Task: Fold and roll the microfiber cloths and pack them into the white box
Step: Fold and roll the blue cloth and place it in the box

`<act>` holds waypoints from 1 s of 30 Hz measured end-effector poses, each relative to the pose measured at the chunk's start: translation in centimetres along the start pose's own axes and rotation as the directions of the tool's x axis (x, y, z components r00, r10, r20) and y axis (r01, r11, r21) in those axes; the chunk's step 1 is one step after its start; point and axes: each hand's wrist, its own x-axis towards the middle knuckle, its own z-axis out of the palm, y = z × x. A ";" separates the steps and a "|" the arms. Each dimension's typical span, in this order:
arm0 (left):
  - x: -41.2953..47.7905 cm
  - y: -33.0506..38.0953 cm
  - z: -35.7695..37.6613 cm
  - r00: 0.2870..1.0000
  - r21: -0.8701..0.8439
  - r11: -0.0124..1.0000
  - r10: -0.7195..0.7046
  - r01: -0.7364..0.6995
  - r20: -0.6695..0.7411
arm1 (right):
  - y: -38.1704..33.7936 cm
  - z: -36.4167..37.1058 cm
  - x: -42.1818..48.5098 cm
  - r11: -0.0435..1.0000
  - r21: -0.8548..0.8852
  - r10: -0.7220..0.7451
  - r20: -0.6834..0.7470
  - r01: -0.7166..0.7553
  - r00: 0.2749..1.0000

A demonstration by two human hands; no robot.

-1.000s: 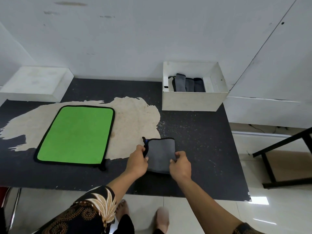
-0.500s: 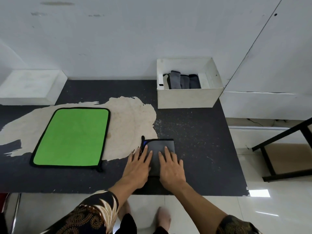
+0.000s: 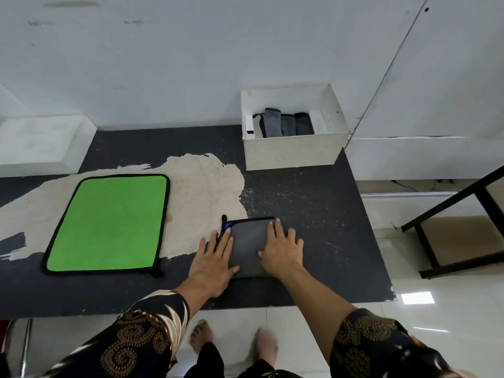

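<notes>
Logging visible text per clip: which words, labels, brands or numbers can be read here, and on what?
No text is readable.
The blue tag on the grey cloth: too small to read.
The black mark inside the box: too small to read.

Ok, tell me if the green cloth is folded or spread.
Spread. The green cloth lies flat as one full rectangle, black edging visible on all four sides.

A white block (image 3: 41, 143) lies on the worn black table (image 3: 313, 214), far left.
</notes>
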 end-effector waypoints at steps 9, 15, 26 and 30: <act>0.2 0.2 -1.7 0.999 0.043 0.998 0.036 -0.034 -0.031 | 0.4 -0.3 -2.4 0.872 0.416 0.276 0.017 -0.257 0.961; 0.4 2.3 -3.7 0.971 -0.042 0.998 -0.065 0.057 -0.228 | 1.5 0.5 -2.8 0.756 0.554 0.314 0.161 -0.349 0.936; 6.7 9.1 -10.1 0.948 -0.633 0.707 -0.266 0.315 0.175 | 4.8 0.6 -3.9 0.699 0.616 0.333 0.172 -0.365 0.927; 7.5 10.5 -10.7 0.947 -0.620 0.718 -0.271 0.317 0.170 | 4.9 1.5 -4.1 0.750 0.590 0.286 0.117 -0.298 0.951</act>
